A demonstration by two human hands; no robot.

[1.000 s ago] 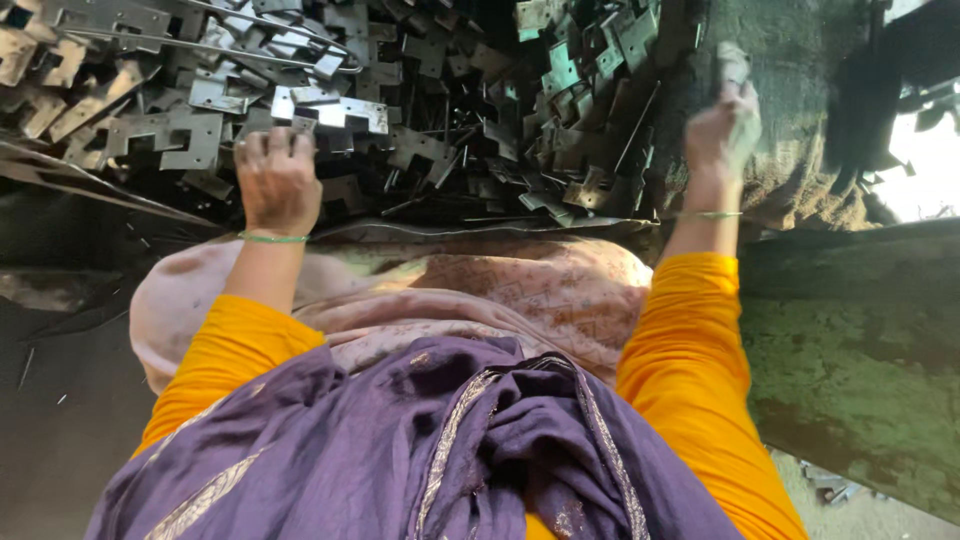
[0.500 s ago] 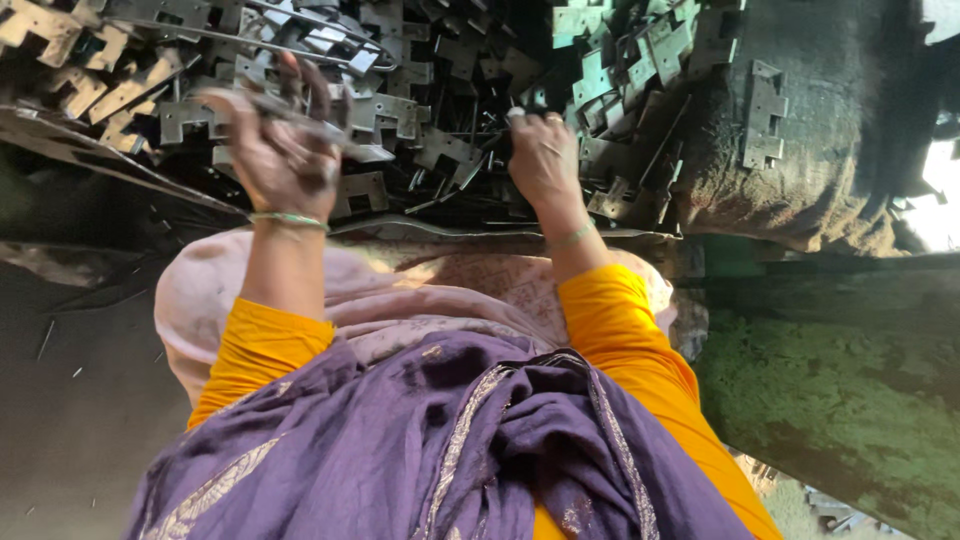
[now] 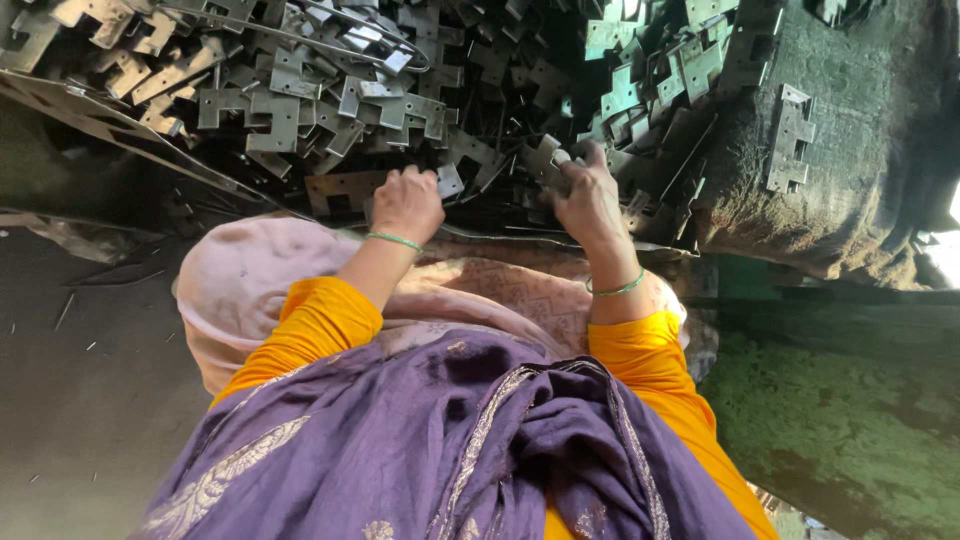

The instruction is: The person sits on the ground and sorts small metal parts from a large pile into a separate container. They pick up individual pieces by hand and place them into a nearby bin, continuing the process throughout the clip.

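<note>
Metal is the biggest thing before me: a wide heap of stamped steel brackets (image 3: 330, 100), grey and notched like flat hinge plates, which fills the upper part of my view. To the right of it stands a dark, rough block (image 3: 860, 150), with one single plate (image 3: 790, 135) lying on its face. Below the heap my lap is covered with a pink cloth (image 3: 250, 290) and a purple scarf (image 3: 420, 450), and the floor (image 3: 70, 400) at the left is dusty, with small scraps.

I judge that I am picking plates out of the heap. My right hand (image 3: 590, 200) is closed around a small bracket (image 3: 550, 160) at the heap's near edge. My left hand (image 3: 405, 200) is curled together as a fist just beside the plates; whether it holds something I cannot tell (the fingers hide it). The next move asks for a firm pinch, because the plates interlock and have sharp edges.

Packages, labels or signs I do not see anywhere.
</note>
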